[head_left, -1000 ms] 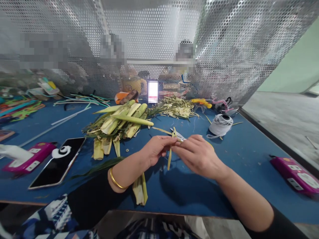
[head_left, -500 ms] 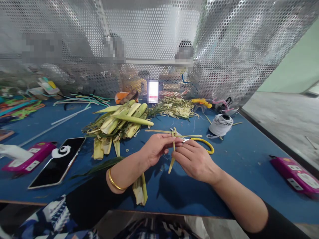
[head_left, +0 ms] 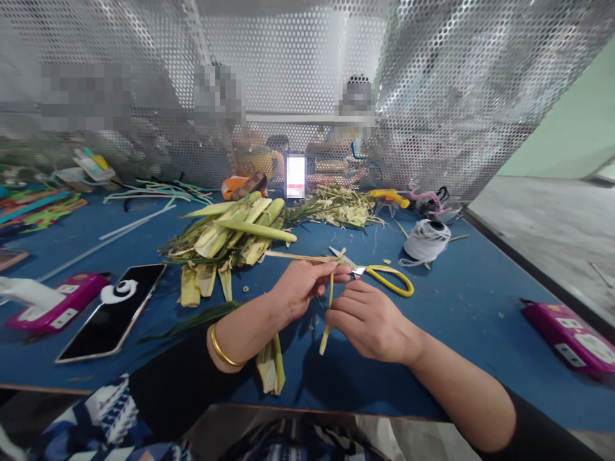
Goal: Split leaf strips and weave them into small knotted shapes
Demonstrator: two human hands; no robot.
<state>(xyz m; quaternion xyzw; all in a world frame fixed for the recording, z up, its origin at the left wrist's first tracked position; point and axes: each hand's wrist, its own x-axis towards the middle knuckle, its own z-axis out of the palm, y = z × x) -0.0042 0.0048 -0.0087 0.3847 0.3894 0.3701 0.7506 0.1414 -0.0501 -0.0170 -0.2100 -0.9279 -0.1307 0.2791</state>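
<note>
My left hand [head_left: 305, 282] pinches the crossing of narrow yellow-green husk strips [head_left: 300, 257] between thumb and fingers. One strip reaches out to the left, and a short end pokes up past the fingertips. Another strip hangs down from the crossing into my right hand [head_left: 369, 320], whose curled fingers close on it; its pale end [head_left: 323, 346] sticks out below. Scissors [head_left: 391, 280] with yellow handles lie on the table just behind my hands, blades pointing left and partly hidden by my left fingers. Behind my left forearm rests a pile of corn husks [head_left: 240, 230].
On the blue table [head_left: 461, 346] stand a white thread spool [head_left: 426, 242] and a magenta box [head_left: 569, 336] at right. At left lie a phone [head_left: 113, 314] and another magenta box [head_left: 62, 304]. Shredded husk [head_left: 343, 206] and a lit screen [head_left: 295, 176] sit before a perforated metal panel [head_left: 298, 57].
My right hand has moved slightly down toward me, and the hanging strip's end sits lower. The sideways strip now reaches farther left. My left hand stays nearly in place.
</note>
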